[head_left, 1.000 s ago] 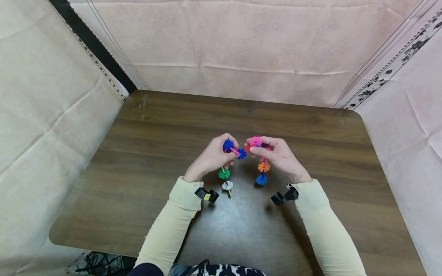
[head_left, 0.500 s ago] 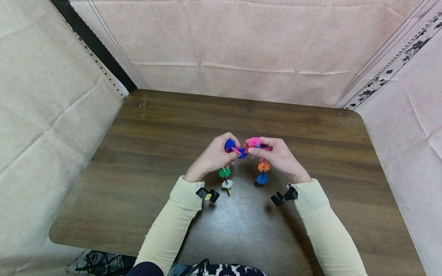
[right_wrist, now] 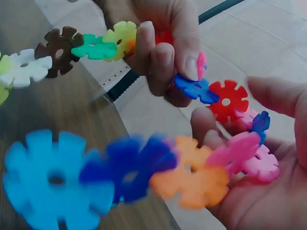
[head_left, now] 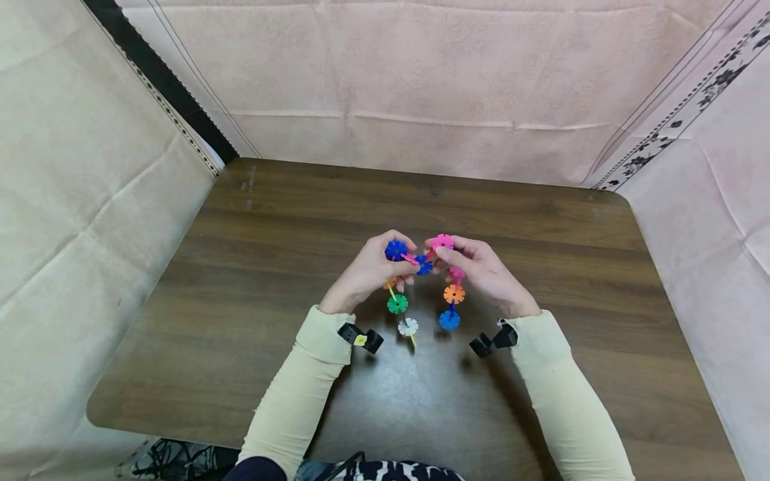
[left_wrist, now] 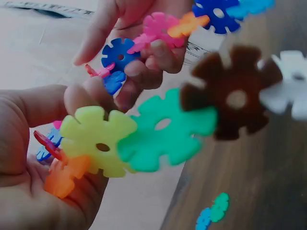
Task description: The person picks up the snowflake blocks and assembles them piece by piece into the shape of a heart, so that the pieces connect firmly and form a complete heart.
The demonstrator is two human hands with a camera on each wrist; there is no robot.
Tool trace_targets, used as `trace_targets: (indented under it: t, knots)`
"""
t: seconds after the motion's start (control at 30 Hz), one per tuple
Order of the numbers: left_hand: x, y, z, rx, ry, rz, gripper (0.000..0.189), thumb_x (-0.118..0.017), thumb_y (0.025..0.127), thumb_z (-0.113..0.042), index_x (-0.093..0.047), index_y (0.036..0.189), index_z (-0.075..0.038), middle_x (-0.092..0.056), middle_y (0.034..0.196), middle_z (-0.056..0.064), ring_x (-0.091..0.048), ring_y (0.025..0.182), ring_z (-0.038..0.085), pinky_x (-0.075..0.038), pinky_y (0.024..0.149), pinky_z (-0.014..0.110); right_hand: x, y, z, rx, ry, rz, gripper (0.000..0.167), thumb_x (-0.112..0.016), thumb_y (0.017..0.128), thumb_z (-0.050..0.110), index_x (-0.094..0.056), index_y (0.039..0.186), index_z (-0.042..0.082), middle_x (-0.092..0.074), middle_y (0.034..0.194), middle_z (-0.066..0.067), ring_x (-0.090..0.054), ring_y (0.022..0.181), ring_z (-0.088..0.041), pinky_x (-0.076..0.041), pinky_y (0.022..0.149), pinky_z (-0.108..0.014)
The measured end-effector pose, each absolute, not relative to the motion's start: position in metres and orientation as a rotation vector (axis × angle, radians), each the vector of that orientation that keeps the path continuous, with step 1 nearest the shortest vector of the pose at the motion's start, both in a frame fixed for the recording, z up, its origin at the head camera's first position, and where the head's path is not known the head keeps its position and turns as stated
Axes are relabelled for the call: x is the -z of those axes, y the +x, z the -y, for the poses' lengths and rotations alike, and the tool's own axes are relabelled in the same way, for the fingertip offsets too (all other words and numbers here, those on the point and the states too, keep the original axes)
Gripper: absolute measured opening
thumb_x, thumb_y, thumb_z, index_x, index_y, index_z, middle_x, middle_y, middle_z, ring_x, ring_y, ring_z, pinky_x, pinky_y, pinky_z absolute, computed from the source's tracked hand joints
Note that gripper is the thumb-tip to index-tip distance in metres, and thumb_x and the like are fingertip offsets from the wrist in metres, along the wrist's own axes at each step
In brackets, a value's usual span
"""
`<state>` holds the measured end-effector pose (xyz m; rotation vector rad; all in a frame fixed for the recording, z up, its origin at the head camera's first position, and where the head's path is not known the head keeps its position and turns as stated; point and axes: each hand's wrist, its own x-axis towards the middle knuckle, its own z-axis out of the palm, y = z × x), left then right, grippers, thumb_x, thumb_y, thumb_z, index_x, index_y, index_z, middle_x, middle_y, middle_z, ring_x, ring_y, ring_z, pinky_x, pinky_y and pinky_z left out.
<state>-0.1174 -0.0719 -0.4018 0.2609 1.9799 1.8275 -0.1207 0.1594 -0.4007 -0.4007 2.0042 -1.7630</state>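
Observation:
A chain of notched, flower-shaped plastic discs runs between both hands, above the table. My left hand (head_left: pixel 375 267) pinches it near a blue disc (right_wrist: pixel 189 87), fingers curled. From that hand hang an orange, a yellow (left_wrist: pixel 98 139), a green (head_left: pixel 397 304), a brown (left_wrist: pixel 232 93) and a white disc (head_left: pixel 408 327). My right hand (head_left: pixel 478 270) holds the other part by a pink disc (head_left: pixel 443 242), with a red disc (right_wrist: pixel 229 100) between the hands. Below it dangle a pink, an orange (head_left: pixel 454 294) and blue discs (head_left: pixel 449 320). Fingers hide some joints.
Under the hands lies a brown wooden table (head_left: pixel 271 374), with pale cloth (head_left: pixel 421 87) behind it and at both sides. A green disc (left_wrist: pixel 220 207) joined to a blue one shows against the wood in the left wrist view. Dark cables (head_left: pixel 171 457) lie below the front left edge.
The hands have stayed near the same place. The hanging end at the left hand has swung right and lower, and the one at the right hand has swung left, so the ends are closer.

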Motion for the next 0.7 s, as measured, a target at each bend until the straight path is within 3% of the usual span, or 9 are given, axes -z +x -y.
trace_targets:
  t: [0.1,0.2,0.4,0.6,0.7]
  knots:
    - [0.407,-0.119,0.075,-1.900,0.190,-1.870,0.032,-0.069,0.089,-0.004,-0.052,0.117,-0.003,-0.066,0.095,0.030,-0.067,0.070,0.037,-0.057,0.060,0.029,0.401,-0.121,-0.159,1.820,-0.378,-1.929,0.046,-0.056,0.098,0.039,-0.055,0.135,0.011,-0.058,0.114,-0.026,-0.060,0.097,-0.030,-0.054,0.082,-0.039]
    - [0.411,-0.120,0.077,-1.947,0.174,-1.803,0.029,-0.066,0.091,-0.002,-0.054,0.118,-0.002,-0.066,0.093,0.029,-0.067,0.072,0.037,-0.057,0.061,0.029,0.404,-0.121,-0.160,1.889,-0.364,-1.844,0.047,-0.055,0.099,0.036,-0.052,0.136,0.007,-0.053,0.116,-0.032,-0.059,0.095,-0.029,-0.053,0.086,-0.042]
    - [0.421,-0.121,0.083,-1.987,0.240,-1.736,0.029,-0.061,0.095,-0.005,-0.057,0.122,0.003,-0.066,0.092,0.022,-0.065,0.072,0.028,-0.057,0.065,0.029,0.414,-0.125,-0.157,1.924,-0.344,-1.803,0.045,-0.057,0.098,0.035,-0.054,0.132,0.005,-0.059,0.111,-0.022,-0.061,0.097,-0.029,-0.047,0.097,-0.050]
    - [0.433,-0.125,0.088,-1.986,0.283,-1.756,0.036,-0.059,0.097,-0.011,-0.056,0.127,0.008,-0.064,0.108,0.019,-0.057,0.101,0.051,-0.056,0.080,0.037,0.424,-0.131,-0.154,1.896,-0.328,-1.861,0.044,-0.058,0.098,0.037,-0.057,0.128,0.005,-0.060,0.112,-0.020,-0.060,0.102,-0.032,-0.049,0.096,-0.043]
    - [0.439,-0.127,0.089,-2.018,0.247,-1.726,0.036,-0.059,0.097,-0.012,-0.057,0.127,0.007,-0.063,0.116,0.017,-0.053,0.108,0.053,-0.054,0.087,0.043,0.427,-0.132,-0.153,1.887,-0.297,-1.852,0.045,-0.056,0.098,0.036,-0.055,0.129,0.003,-0.060,0.111,-0.022,-0.061,0.103,-0.034,-0.050,0.095,-0.044]
